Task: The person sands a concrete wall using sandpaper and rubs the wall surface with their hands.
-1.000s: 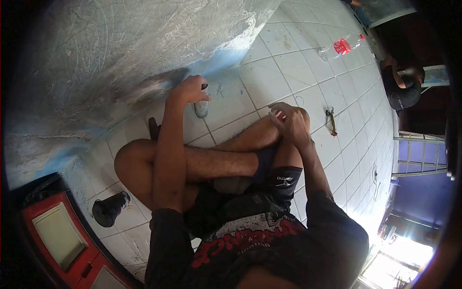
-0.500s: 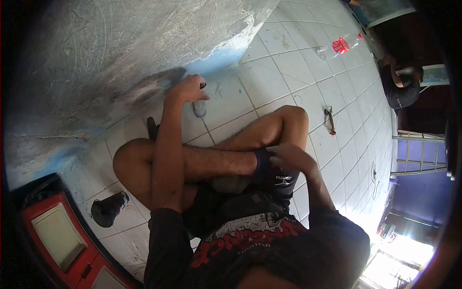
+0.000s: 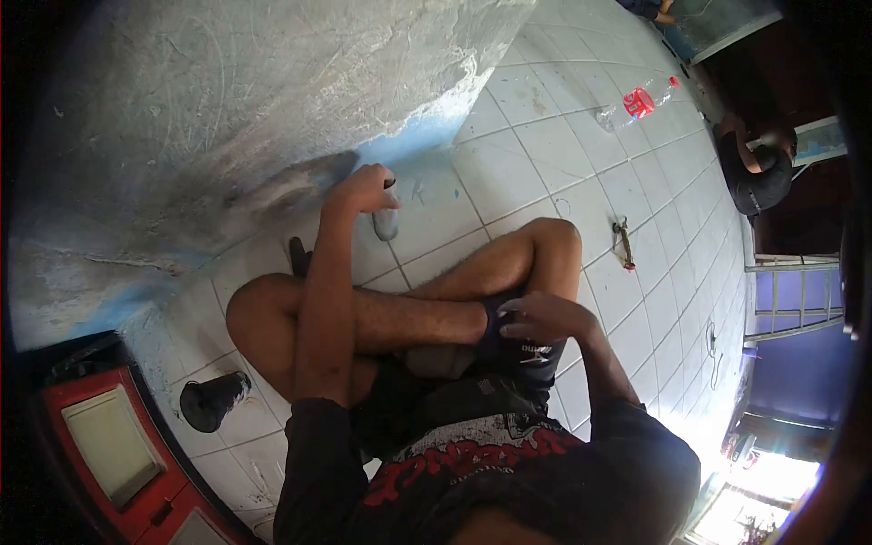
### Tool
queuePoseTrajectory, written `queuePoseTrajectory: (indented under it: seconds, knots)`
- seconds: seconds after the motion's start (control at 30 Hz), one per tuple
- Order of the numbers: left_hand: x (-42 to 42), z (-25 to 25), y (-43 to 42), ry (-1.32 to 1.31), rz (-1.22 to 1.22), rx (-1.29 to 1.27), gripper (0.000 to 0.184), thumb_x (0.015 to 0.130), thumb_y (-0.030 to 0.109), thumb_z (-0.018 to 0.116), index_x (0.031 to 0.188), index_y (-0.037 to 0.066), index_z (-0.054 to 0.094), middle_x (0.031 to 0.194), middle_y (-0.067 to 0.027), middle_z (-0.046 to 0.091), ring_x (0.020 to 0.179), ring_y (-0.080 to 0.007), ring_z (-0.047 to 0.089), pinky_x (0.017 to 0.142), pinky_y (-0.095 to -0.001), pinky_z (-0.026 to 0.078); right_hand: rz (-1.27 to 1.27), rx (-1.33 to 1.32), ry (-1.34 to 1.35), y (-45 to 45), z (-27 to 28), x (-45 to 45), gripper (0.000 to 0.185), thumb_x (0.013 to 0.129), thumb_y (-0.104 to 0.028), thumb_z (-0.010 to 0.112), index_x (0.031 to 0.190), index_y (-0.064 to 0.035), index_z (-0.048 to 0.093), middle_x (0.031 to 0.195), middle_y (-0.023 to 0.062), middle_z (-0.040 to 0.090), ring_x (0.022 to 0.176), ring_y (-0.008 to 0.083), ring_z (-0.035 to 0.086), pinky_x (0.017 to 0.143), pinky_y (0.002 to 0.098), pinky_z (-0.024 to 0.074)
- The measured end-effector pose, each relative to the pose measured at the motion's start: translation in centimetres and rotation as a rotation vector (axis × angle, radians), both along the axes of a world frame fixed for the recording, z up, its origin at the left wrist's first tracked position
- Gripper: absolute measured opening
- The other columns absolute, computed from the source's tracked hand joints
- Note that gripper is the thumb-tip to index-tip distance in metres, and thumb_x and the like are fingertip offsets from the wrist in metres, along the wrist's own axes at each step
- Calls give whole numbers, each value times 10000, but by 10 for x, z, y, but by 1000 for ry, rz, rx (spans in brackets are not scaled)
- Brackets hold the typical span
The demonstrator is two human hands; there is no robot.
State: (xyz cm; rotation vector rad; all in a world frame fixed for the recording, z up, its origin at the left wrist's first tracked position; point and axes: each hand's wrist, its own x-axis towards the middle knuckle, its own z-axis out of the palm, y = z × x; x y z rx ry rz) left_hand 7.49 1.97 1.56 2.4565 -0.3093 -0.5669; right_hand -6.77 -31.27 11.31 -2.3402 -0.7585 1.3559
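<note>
My left hand (image 3: 360, 193) is closed round the dark handle of a scraper-like tool with a grey, rounded blade (image 3: 386, 224), held low beside the wall foot over the white tiles. Its exact kind is unclear. My right hand (image 3: 542, 320) rests near my crossed ankle and the dark shorts (image 3: 536, 350), fingers loosely apart and nothing seen in them. Close to my left knee, a dark object like a handle (image 3: 298, 254) lies on the floor, partly hidden by my forearm.
A rough grey wall (image 3: 227, 109) rises on the left. Around me are a black container (image 3: 211, 401), a red cabinet (image 3: 150, 495), a plastic bottle (image 3: 639, 104) and a slim tool (image 3: 623, 243). One person (image 3: 767, 173) sits at right; another's hand (image 3: 665, 16) shows above. A ladder (image 3: 795, 300) stands behind.
The whole view has shifted slightly, so the floor and wall sit lower. My left hand keeps its grip on the tool. My right hand's fingers have spread a little over the shorts.
</note>
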Motion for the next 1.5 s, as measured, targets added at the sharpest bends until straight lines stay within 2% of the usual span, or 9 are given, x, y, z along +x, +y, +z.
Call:
queuePoseTrajectory:
  seconds: [0.2, 0.3, 0.47, 0.73, 0.97, 1.13, 1.27, 1.33, 1.5]
  knots:
    - [-8, -8, 6, -148, 108, -81, 438, 723, 296, 757, 1028, 11, 627, 988, -185, 654, 955, -332, 615, 799, -359, 474, -662, 605, 269, 62, -36, 84, 346, 935, -275, 561, 1189, -40, 557, 839, 57, 630, 678, 99, 557, 577, 227, 442]
    - [-10, -3, 7, -116, 106, -177, 495, 736, 321, 748, 1091, 4, 611, 1017, -168, 658, 981, -322, 610, 830, -355, 470, -675, 725, -32, 95, -115, 120, 488, 957, -415, 482, 1251, -27, 523, 947, 90, 615, 789, 147, 573, 693, 287, 466]
    - [-17, -3, 1, -56, 203, -489, 426, 778, 312, 722, 1010, -28, 613, 859, -99, 632, 791, -137, 556, 728, -316, 465, -855, 949, 546, 104, -184, 152, 834, 920, -671, 157, 1323, -9, 464, 1155, 154, 597, 1071, 247, 522, 952, 427, 363]
    - [0, 18, -12, 53, 81, -447, 409, 835, 296, 691, 1067, -27, 596, 988, -56, 638, 917, -130, 560, 821, -280, 441, -943, 855, 371, 98, -152, 145, 864, 914, -687, 166, 1168, 32, 573, 1154, 153, 599, 1054, 255, 534, 951, 389, 359]
    - [-3, 7, -17, -125, 267, -541, 332, 841, 246, 682, 1029, -22, 622, 886, -84, 638, 802, -128, 558, 741, -293, 457, -903, 1126, 326, 99, -139, 149, 370, 889, -246, 594, 1152, 9, 537, 1070, 83, 572, 999, 183, 533, 834, 290, 427]
    - [-9, -10, -37, -251, 314, -521, 387, 858, 218, 664, 1151, -23, 594, 968, -157, 667, 807, -187, 648, 696, -340, 510, -1064, 1322, 736, 113, -121, 127, 209, 881, -113, 560, 1080, -56, 593, 1070, 44, 500, 1034, 175, 494, 855, 292, 424]
    - [-12, -9, -50, -239, 301, -376, 385, 865, 188, 641, 1160, -49, 573, 951, -201, 662, 501, -271, 641, 581, -362, 528, -760, 1140, 145, 111, -171, 129, 241, 868, -116, 538, 1097, -48, 505, 1105, 97, 457, 1056, 214, 471, 857, 306, 434]
    - [-10, -8, -50, 73, 355, -276, 339, 882, 178, 618, 1171, 4, 581, 1012, -168, 665, 881, -266, 656, 776, -346, 500, -1120, 1071, 627, 112, -157, 127, 242, 842, -119, 538, 1061, -21, 513, 1116, 116, 439, 1038, 219, 468, 817, 302, 451]
    - [0, -19, -40, -84, 120, -244, 435, 906, 302, 574, 1238, 23, 538, 1020, -168, 654, 883, -267, 645, 789, -356, 503, -1072, 1044, 367, 117, -170, 131, 340, 789, -107, 528, 1104, -13, 441, 1051, 126, 474, 915, 224, 512, 733, 310, 473]
